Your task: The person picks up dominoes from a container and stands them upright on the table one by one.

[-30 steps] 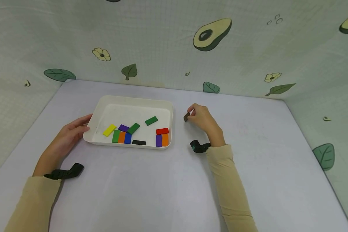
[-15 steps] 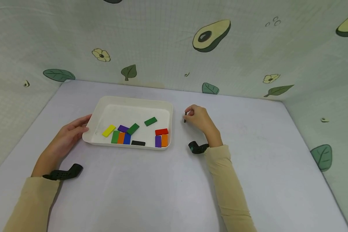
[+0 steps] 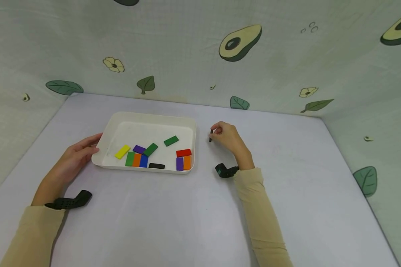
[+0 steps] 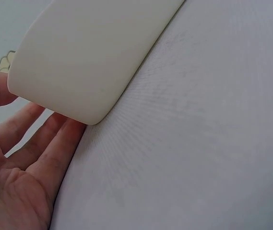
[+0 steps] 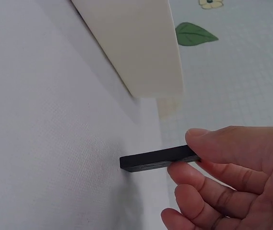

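Note:
My right hand (image 3: 230, 139) pinches a thin black block (image 5: 158, 158) between thumb and fingers, just right of the tray. In the right wrist view the block's far end stands close to the tabletop; I cannot tell if it touches. My left hand (image 3: 75, 155) rests with fairly straight fingers against the left end of the white tray (image 3: 153, 115), thumb near its front corner. In the left wrist view the fingers (image 4: 54, 143) lie against the tray's outer wall. Inside the tray are a yellow block (image 3: 122, 151), a red block (image 3: 183, 152), another black block (image 3: 156, 166) and several others.
The white tabletop (image 3: 147, 222) spreads around the tray. A cloth backdrop (image 3: 187, 55) printed with avocados and leaves rises behind and at both sides. Each wrist wears a black camera; the right one (image 3: 225, 170) is near the tray's right end.
The black block in my right hand has turned from tilted to nearly upright. The left hand stays at the tray, and the whole view has shifted slightly.

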A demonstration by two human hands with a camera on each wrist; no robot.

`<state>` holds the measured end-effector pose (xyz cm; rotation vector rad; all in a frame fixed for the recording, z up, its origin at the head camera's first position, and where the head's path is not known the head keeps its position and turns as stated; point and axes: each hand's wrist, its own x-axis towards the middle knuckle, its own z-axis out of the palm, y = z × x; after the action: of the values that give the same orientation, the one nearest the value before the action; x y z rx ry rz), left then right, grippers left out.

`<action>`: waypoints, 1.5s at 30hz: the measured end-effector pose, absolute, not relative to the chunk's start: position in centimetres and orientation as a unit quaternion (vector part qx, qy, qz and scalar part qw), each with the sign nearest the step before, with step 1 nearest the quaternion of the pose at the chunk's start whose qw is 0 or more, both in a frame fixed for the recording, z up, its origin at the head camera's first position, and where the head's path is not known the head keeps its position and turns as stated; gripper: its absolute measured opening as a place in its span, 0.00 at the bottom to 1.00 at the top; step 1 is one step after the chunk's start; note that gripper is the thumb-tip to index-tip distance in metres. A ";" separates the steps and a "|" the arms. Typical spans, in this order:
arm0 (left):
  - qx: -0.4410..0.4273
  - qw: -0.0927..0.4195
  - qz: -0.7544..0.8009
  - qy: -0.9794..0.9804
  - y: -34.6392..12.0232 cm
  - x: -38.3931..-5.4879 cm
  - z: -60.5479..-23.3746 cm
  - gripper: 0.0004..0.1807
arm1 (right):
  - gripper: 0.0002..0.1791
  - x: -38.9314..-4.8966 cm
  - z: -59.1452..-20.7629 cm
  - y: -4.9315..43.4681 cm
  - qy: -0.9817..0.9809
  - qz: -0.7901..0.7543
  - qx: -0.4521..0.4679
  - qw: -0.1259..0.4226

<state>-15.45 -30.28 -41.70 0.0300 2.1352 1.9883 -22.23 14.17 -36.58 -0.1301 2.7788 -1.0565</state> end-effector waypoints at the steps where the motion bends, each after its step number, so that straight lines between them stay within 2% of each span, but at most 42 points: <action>1: 0.011 0.111 0.678 0.726 -30.3 -15.4 -41.7 0.30 | 0.16 -22.2 -36.6 14.1 0.931 -0.354 -0.043 0.083; 25: 0.010 0.116 0.666 0.737 -30.1 -15.7 -41.7 0.30 | 0.18 -22.2 -36.0 14.6 0.933 -0.343 -0.056 0.094; 32: 0.014 0.119 0.665 0.737 -30.0 -15.8 -41.8 0.31 | 0.21 -21.5 -34.8 15.0 0.938 -0.336 -0.067 0.062; 37: 0.011 0.117 0.670 0.733 -30.1 -15.5 -41.8 0.31 | 0.19 -20.9 -33.8 14.5 0.937 -0.335 -0.089 0.036; 45: 0.009 0.111 0.665 0.738 -30.3 -15.3 -41.8 0.31 | 0.17 -19.9 -32.3 12.9 0.932 -0.342 -0.118 0.032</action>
<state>-15.30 -30.27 -41.81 0.0278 2.1694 1.9536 -19.86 12.86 -32.33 -0.3626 2.8687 -1.0543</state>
